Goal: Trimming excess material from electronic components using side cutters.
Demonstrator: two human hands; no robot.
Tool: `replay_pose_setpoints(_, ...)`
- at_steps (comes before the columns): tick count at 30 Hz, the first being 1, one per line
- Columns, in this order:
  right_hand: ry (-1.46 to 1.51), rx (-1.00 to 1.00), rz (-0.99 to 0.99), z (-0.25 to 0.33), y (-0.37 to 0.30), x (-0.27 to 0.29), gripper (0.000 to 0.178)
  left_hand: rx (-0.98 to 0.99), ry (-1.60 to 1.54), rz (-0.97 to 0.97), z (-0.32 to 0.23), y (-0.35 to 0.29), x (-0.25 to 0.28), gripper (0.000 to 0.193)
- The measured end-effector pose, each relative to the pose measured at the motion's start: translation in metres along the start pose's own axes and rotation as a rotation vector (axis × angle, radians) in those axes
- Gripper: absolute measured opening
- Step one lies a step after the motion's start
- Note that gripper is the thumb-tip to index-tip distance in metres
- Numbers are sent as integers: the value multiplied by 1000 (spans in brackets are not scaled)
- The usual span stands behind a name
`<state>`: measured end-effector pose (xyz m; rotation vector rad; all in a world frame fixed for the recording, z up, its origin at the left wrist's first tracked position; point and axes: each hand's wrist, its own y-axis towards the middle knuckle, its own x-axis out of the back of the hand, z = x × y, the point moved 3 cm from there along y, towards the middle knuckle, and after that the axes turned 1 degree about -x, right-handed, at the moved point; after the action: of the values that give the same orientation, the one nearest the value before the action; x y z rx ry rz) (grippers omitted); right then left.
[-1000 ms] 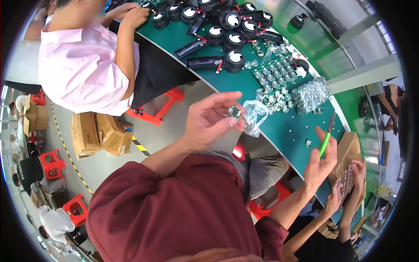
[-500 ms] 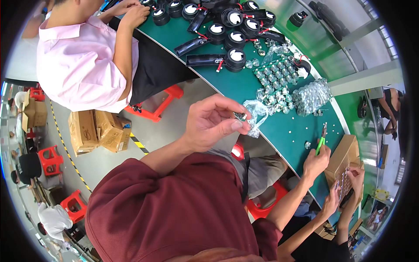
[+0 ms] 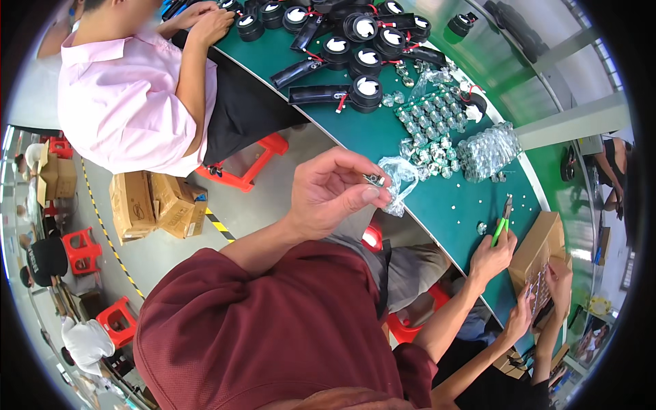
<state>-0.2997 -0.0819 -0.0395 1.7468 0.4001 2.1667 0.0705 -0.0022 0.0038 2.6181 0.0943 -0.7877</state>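
My left hand (image 3: pixel 328 188) is raised near the table's edge, thumb and fingers pinching a small green-and-silver electronic part (image 3: pixel 374 180). A crumpled clear plastic bag (image 3: pixel 403 179) shows right behind those fingertips; whether they touch it I cannot tell. Over the table at the right, my right hand (image 3: pixel 490 258) is closed around green-handled pliers (image 3: pixel 502 227), jaws pointing away from me. A small clear round piece (image 3: pixel 482 227) lies just left of the pliers. Beyond the bag are loose clear-domed parts (image 3: pixel 437 158) and a green board panel (image 3: pixel 430 116) carrying rows of clear domes.
Black lamp-like units (image 3: pixel 365 93) with red wires crowd the far table. A bubble-textured clear pack (image 3: pixel 488 152) lies by the back rail. At the right, another person's hands (image 3: pixel 523 311) work beside a cardboard box (image 3: pixel 540 246). A person in pink (image 3: pixel 130 96) sits at the left.
The left hand has barely moved, the small part tilting slightly between its fingers. My right hand and the pliers have shifted very slightly left and down.
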Motion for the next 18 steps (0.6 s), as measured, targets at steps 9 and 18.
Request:
replay_pose_setpoints(9,-23,-28,-32,-23,-21,7,44,-202,471,-495,-2,58,95,14)
replay_pose_setpoints(18,2,28,-36,-1,-5,1,44,-390,941,-849,-47,110,221,12)
